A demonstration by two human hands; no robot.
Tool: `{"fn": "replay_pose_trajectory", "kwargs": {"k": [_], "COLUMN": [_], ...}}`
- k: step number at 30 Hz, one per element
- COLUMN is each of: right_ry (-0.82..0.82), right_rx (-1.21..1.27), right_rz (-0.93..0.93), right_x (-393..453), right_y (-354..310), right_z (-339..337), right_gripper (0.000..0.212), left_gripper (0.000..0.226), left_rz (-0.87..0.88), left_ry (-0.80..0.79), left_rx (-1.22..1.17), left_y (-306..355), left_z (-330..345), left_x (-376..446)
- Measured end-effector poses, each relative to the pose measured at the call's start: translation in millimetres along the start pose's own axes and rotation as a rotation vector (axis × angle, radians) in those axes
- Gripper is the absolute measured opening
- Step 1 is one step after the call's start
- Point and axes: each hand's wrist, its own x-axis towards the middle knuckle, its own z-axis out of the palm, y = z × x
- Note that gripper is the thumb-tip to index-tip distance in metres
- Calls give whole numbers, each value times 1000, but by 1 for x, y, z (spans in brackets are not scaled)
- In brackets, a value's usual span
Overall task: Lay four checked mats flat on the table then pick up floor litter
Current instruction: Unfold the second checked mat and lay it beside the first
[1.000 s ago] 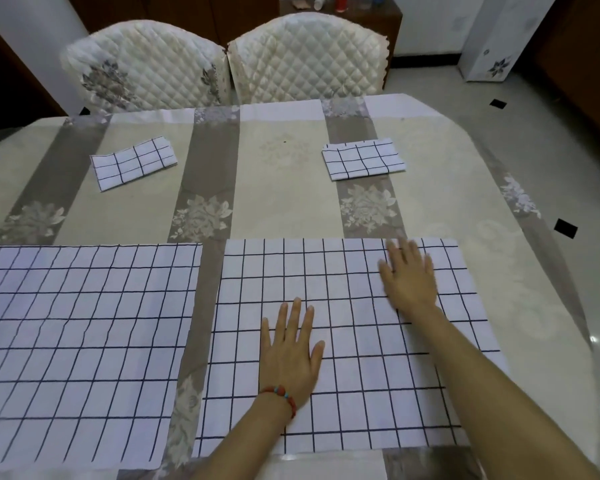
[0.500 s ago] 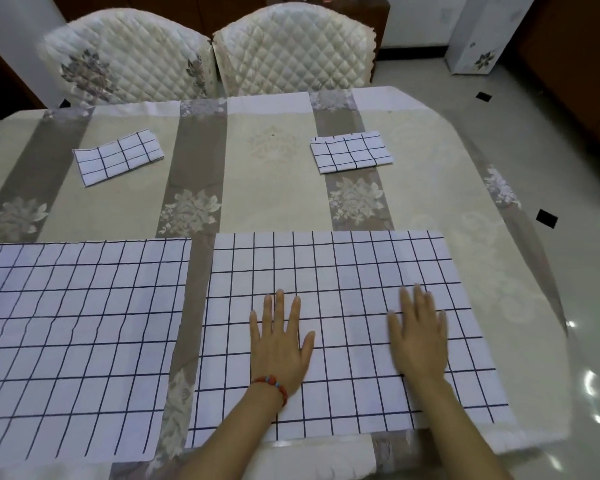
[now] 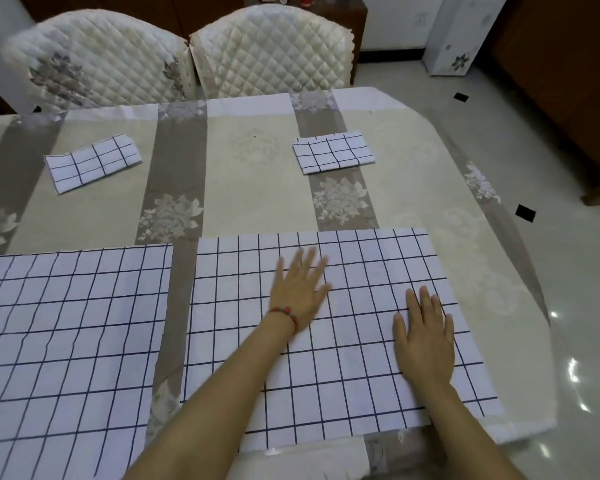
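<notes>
Two white mats with dark checks lie unfolded on the near half of the table: one at the left (image 3: 66, 341), one at the right (image 3: 361, 258). My left hand (image 3: 300, 289), with a red bead bracelet, rests flat on the right mat's middle, fingers spread and blurred. My right hand (image 3: 425, 337) lies flat on the same mat near its right edge. Two more checked mats stay folded farther back, one at the far left (image 3: 92, 162), one at the far right (image 3: 333, 152). Small black pieces (image 3: 525, 213) lie on the floor to the right.
The table (image 3: 257, 188) wears a beige and grey striped flowered cloth. Two quilted cream chairs (image 3: 271, 50) stand at its far side. Glossy floor tiles lie to the right, with another black piece (image 3: 460, 96), a white appliance (image 3: 461, 36) and brown wooden furniture (image 3: 568, 81).
My left hand slid away from me across the right mat. My right hand first drew back toward the near edge, then stayed low at the mat's right side.
</notes>
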Motion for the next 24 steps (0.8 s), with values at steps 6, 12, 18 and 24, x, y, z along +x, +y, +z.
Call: {"fn": "replay_pose_trajectory", "kwargs": {"k": [6,12,18,24], "right_ry": [-1,-16,-21,-57], "right_rx": [8,17,17,33], "right_rz": [1,1,-3,-10], "right_x": [-1,-2,-3,-3], "right_y": [-2,-4,-3,-3], "right_z": [-2,-3,-4,-7], "right_gripper": [58,62,64,54], "left_gripper": [64,59,70,89], "left_rz": [-410,-37,-304,-333], "left_ry": [86,4,104,76], "left_rx": [-92,-49,-33,-62], "left_y": [-31,3,-46,-45], "left_z": [-11,26,19,13], "left_x": [-29,-110,-136,-142]}}
